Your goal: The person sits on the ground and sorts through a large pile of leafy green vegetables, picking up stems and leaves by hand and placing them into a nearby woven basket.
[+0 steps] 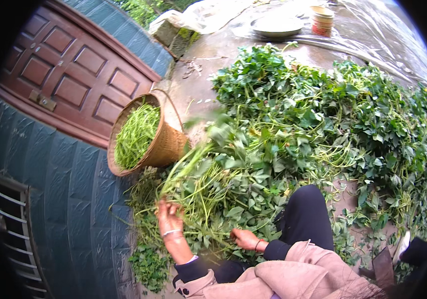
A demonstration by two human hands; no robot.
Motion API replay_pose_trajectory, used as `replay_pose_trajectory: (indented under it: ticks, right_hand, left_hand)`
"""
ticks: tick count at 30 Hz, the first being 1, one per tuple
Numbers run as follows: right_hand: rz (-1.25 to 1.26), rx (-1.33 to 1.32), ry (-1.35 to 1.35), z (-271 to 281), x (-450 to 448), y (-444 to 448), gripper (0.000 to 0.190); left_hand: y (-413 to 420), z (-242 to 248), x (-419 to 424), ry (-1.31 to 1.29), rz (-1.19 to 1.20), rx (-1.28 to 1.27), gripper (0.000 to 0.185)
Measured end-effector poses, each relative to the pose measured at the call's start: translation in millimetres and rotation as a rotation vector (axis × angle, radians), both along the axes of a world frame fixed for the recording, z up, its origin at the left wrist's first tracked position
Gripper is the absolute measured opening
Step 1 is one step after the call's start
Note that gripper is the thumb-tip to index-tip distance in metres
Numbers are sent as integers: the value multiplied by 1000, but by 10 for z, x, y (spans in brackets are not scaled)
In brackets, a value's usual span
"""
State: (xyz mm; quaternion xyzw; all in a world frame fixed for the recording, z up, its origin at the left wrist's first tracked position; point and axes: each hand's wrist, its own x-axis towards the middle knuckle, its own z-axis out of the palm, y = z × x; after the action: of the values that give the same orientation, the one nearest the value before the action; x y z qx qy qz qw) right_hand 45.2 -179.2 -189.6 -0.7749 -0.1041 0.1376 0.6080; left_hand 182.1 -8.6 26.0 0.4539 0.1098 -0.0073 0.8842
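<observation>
My left hand (170, 216), with a pale bangle at the wrist, grips a bunch of leafy green stems (181, 168). The bunch points up and away from me, its leafy end blurred. Lower and to the right, my right hand (246, 239) has its fingers curled in front of my knee, above the vines. Whether a stem is between those fingers is too small to tell. A large heap of green leafy vines (273, 149) spreads before me and to the right. Beyond my left hand, a woven basket (168, 144) leans on its side, holding cut green stems (137, 136).
At left stand a blue-green tiled wall (75, 187), a red-brown panelled door (73, 91) and a barred window (17, 231). Farther off are a shallow metal basin (277, 28), a tub (322, 22) and clear plastic sheeting (377, 33). Loose leaves (150, 267) lie at lower left.
</observation>
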Motion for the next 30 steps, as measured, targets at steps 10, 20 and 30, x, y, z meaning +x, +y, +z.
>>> replay_pose_trajectory:
  ticks: [10, 20, 30]
  right_hand:
    - [-104, -312, 30, -50, -31, -166, 20]
    - [70, 460, 253, 879, 50, -620, 18]
    - [-151, 246, -487, 2557, -192, -1041, 12]
  left_hand:
    - [661, -221, -857, 176, 142, -332, 26]
    - [975, -217, -1256, 12, 51, -439, 28]
    - [815, -50, -1196, -157, 50, -521, 29]
